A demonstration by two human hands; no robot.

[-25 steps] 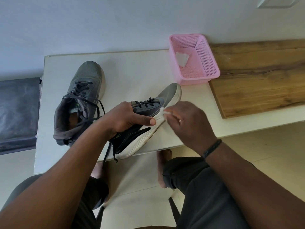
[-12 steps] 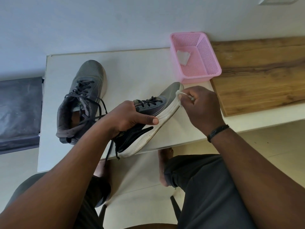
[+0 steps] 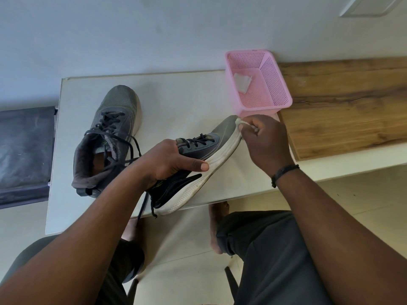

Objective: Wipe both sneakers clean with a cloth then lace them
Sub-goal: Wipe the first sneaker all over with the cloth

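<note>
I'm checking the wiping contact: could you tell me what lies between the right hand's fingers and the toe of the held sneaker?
In the head view, a small white cloth, pinched by the right hand, lies against the held sneaker at its toe.

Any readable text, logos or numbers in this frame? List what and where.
None readable.
Insole mark inside the grey lace-up sneaker lying on the table: a small greenish print, too blurred to read.
Grey and black white-soled sneaker in the left hand: no legible brand.
Pink plastic mesh basket: no label visible.
</note>
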